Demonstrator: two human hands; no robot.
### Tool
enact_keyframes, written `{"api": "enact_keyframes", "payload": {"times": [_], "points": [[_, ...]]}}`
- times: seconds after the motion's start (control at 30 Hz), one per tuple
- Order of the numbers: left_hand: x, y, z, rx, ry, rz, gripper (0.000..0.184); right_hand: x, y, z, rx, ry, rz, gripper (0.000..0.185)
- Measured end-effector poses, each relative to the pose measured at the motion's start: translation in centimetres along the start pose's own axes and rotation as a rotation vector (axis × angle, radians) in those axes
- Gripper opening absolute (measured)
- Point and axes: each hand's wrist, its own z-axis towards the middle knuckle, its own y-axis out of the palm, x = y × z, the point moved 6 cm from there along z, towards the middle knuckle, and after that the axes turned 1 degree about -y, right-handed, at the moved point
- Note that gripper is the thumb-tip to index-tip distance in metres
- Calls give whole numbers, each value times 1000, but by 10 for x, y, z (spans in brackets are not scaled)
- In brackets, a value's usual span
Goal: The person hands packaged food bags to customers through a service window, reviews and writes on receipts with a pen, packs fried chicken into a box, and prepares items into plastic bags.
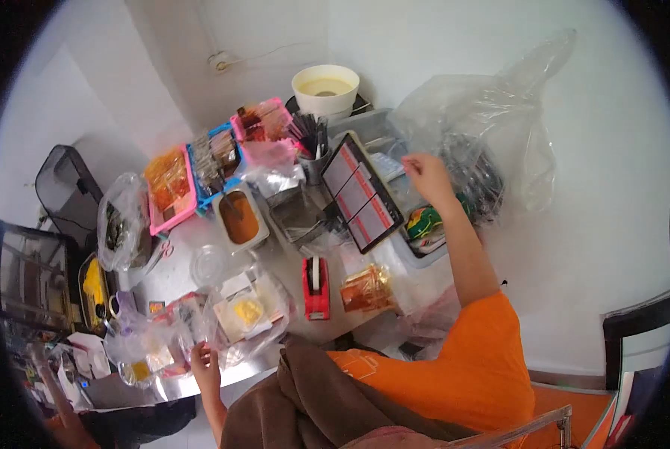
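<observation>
My right hand point(426, 178) is raised over the grey bin, beside the upper right edge of a tablet point(359, 193) with red and white panels on its screen. Its fingers are drawn together, and anything between them is too small to make out. My left hand point(205, 367) is low at the table's front edge, fingers slightly apart, close to clear plastic bags. Just beyond it, a clear bag point(275, 323) surrounds a white packet with a yellow item point(250, 311). A red tape dispenser point(316, 288) stands between my hands, beside an orange-brown packet point(366, 289).
Behind are a metal tub of orange-brown sauce point(241, 217), a pink tray point(191, 200) of packets and a white round bowl point(326, 86). The grey bin point(425, 258) holds packets under a large clear bag point(526, 112). Another person's arm point(54, 389) is at lower left.
</observation>
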Motion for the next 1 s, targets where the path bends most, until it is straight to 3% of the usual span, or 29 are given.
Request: {"api": "enact_keyframes", "payload": {"times": [0.03, 0.13, 0.23, 0.33, 0.37, 0.43, 0.53, 0.63, 0.73, 0.83, 1.0], "points": [[3, 4, 0, 23, 21, 23, 34, 8, 5, 15, -83, 8, -12, 17], [16, 9, -3, 96, 70, 97, 37, 16, 53, 40, -551, -61, -494, 20], [28, 18, -8, 142, 106, 119, 41, 53, 105, 52, -731, -66, -434, 23], [53, 20, -19, 176, 98, 204, 42, 43, 89, 67, -483, 124, -516, 23], [59, 21, -23, 169, 20, 174, 42, 39, 91, 73, -508, 55, -504, 23], [38, 22, -20, 208, 80, 161, 43, 39, 93, 77, -570, -71, -482, 23], [40, 21, -24, 208, 116, 201, 43, 54, 118, 61, -923, -87, -549, 23], [39, 26, -22, 202, 149, 235, 44, 51, 121, 50, -639, -177, -184, 24], [38, 28, -23, 196, 154, 253, 44, 57, 124, 50, -590, -134, -241, 27], [44, 24, -24, 197, 132, 252, 43, 46, 99, 52, -388, -42, -342, 22], [98, 13, -43, 440, 433, 403, 33, 24, 34, 52, 67, 37, -294, 17]]}}
